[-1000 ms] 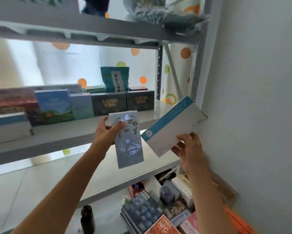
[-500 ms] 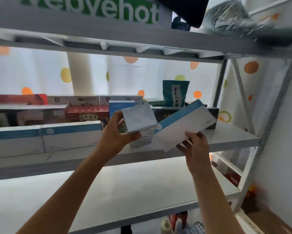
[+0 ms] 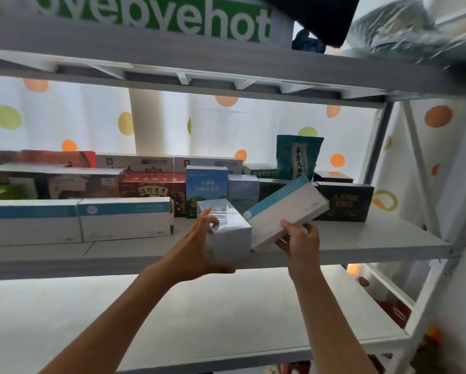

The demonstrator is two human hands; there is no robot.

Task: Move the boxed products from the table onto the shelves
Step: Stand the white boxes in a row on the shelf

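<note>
Boxed products are at the middle shelf of a grey metal rack. The left hand grasps a small pale grey-blue carton, fingers curled over its top left edge and thumb spread below; the carton seems to rest on the shelf board near its front edge, though the hand hides its base. The right hand pinches the lower end of a long white box with a blue stripe, tilted upward to the right, its low corner just beside the small carton. Behind stand a blue box with a green landscape, dark boxes and a teal pouch. Two white, blue-banded boxes lie to the left.
</note>
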